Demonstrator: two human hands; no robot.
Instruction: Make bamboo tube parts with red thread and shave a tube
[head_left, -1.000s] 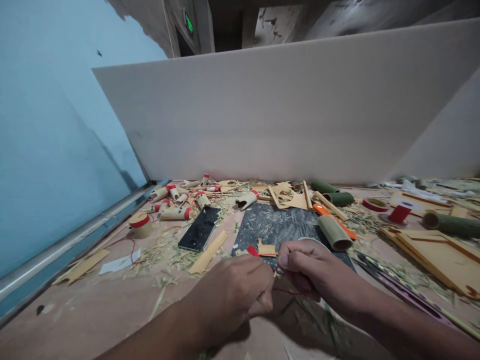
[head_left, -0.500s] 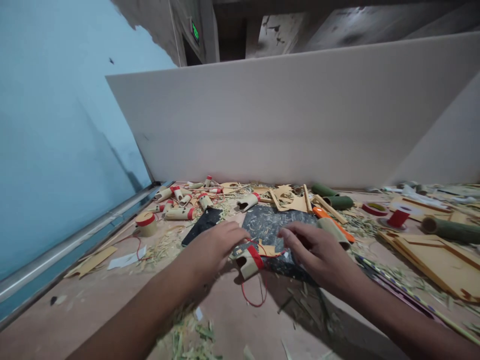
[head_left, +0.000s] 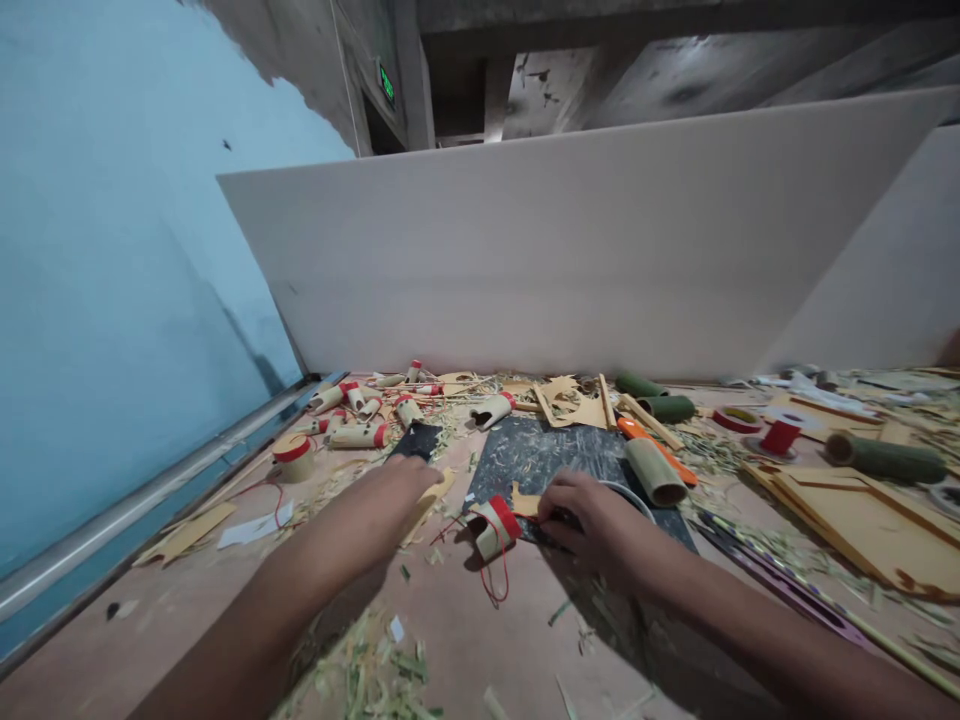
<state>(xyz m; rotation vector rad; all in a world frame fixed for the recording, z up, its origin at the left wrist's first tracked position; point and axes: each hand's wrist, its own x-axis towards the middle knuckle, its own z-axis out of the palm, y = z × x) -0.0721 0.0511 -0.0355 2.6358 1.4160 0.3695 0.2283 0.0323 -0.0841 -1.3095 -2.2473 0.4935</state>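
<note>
A short bamboo tube [head_left: 493,530] with a red band at one end lies on the worktop between my hands. Thin red cord [head_left: 495,583] trails from it in loops. My left hand [head_left: 394,495] is to its left, beside a flat tan strip [head_left: 431,500] and partly over a black slab [head_left: 417,440]. The left fingertips are mostly hidden, so I cannot tell whether they grip the strip. Over the dark board [head_left: 547,450], my right hand [head_left: 581,510] has its fingers curled at the edge of a yellowish scrap [head_left: 527,502]; what they hold is hidden.
More red-banded bamboo pieces [head_left: 358,436] are spread at the back left. A plain bamboo tube [head_left: 655,472] and an orange cutter [head_left: 656,450] lie right of centre. Red thread spool [head_left: 781,436], wooden frame [head_left: 870,520] and shavings [head_left: 375,660] surround the work. A white panel [head_left: 600,250] stands behind.
My left hand has moved left and away from the bamboo tube. My right hand has lowered and its fingers have curled in. The red cord that arched between my hands has dropped.
</note>
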